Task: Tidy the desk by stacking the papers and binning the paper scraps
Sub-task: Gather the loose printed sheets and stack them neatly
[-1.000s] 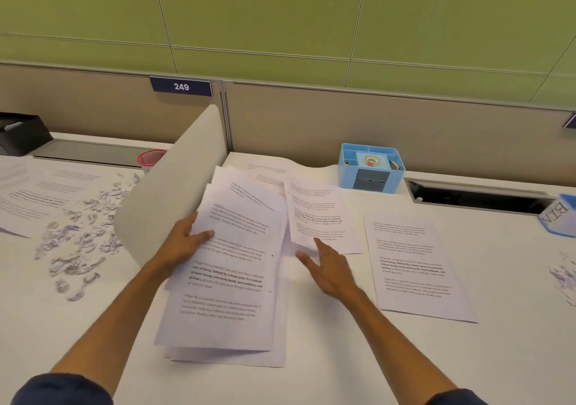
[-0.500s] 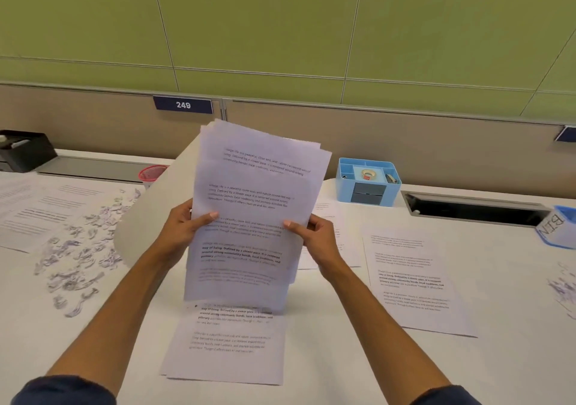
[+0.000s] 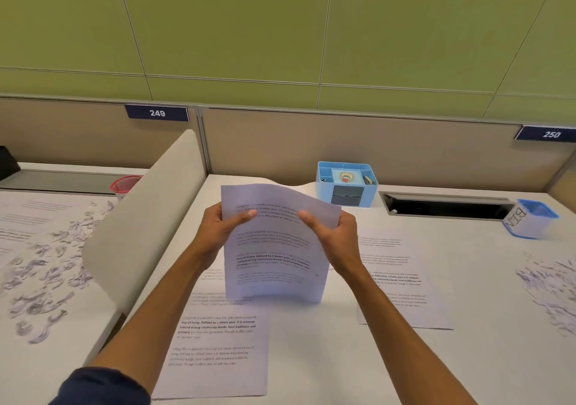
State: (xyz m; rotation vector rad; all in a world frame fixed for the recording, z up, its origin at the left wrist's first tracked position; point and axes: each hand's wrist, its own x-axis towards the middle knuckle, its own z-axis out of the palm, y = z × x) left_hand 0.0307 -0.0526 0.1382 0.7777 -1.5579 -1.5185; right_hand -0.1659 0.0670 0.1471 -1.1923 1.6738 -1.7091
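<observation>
We held a sheaf of printed papers (image 3: 274, 249) upright between both hands, its lower edge resting on the tabletop (image 3: 311, 358). Our left hand (image 3: 219, 230) gripped the left edge, thumb across the front and fingers curled behind; our right hand (image 3: 335, 233) gripped the right edge the same way. One more printed sheet (image 3: 218, 348) lay flat on the tabletop just in front of the sheaf, and another sheet (image 3: 402, 280) lay to the right, beyond our right forearm.

At the back stood a light-blue organiser (image 3: 347, 183), divided into compartments: a roll of tape (image 3: 346, 176) sat in the middle one, and small items we could not identify sat in the side ones. Farther right, a blue-rimmed cup labelled BIN (image 3: 530, 221) stood upright; what was in it we could not tell. Paper scraps (image 3: 551, 286) lay scattered near it at the right edge. Left of a curved divider (image 3: 140, 230), a red mesh cup (image 3: 124, 183) stood at the back, partly hidden, with more scraps (image 3: 46, 280) strewn across the neighbouring surface.
</observation>
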